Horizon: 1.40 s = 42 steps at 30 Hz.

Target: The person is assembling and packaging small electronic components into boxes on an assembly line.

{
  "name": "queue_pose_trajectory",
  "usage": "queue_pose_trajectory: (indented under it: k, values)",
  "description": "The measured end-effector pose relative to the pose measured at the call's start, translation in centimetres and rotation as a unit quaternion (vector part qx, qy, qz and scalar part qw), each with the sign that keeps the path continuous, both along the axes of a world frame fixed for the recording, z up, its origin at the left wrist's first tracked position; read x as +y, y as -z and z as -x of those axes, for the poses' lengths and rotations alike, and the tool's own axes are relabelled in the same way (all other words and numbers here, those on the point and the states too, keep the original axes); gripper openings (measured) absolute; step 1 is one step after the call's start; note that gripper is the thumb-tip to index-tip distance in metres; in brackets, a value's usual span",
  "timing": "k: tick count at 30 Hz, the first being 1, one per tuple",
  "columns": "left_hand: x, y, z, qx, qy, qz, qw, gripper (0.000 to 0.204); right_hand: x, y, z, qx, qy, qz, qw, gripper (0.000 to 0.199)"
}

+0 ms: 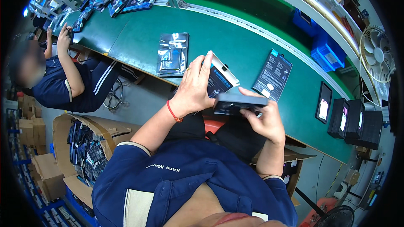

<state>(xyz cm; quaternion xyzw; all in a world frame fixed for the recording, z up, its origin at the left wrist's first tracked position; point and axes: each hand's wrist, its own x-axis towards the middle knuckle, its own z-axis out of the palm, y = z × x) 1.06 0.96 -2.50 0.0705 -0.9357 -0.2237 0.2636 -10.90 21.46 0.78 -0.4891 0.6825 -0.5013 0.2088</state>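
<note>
The left hand (pixel 194 85) is closed around a dark retail box with a white end flap (pixel 219 77), thumb on one face and fingers wrapped behind, holding it tilted just above the near edge of the green workbench (pixel 235 42). The right hand (pixel 263 120) pinches a flat black tray-like insert (pixel 239 103) by its right end, thumb on top and fingers beneath, with the insert's left end meeting the lower part of the box. It looks as if the insert is at the box mouth, though the left hand's fingers hide the opening, so I cannot tell whether it is partly inside.

To do this step well, the insert should stay level and square with the opening, the left hand bracing the box without squeezing its walls inward, and the right hand pushing along the insert's long axis so no corner catches the flap.

On the bench beyond the hands lie a stack of silvery foil pouches (pixel 172 54) and a dark flat printed carton (pixel 272 75); farther right several black boxes (pixel 353 120) stand upright. A cardboard carton of packaged goods (pixel 86 143) sits on the floor at the left, near a seated co-worker in a blue uniform (pixel 59 88). A white fan (pixel 376 54) stands at the far right.
</note>
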Motion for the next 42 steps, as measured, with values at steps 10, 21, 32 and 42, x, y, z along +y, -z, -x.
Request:
queue_pose_trajectory:
  k: [10,21,32,42]
  values:
    - [1.3,0.1,0.1,-0.029,0.027,0.041,0.998,0.109,-4.1,2.2,1.2,-0.400,0.191,0.243,0.863,0.008]
    - [0.8,-0.4,-0.2,-0.022,0.043,0.058,0.997,0.109,-2.2,2.4,1.3,-0.301,0.215,0.181,0.911,0.009]
    - [1.8,-0.6,0.6,0.012,0.021,0.080,0.996,0.108,-4.9,3.4,-1.1,-0.322,0.203,0.141,0.914,0.019]
    - [2.8,-1.1,0.7,-0.031,0.019,0.018,0.999,0.113,-4.2,1.4,3.6,-0.119,0.267,0.214,0.932,0.021]
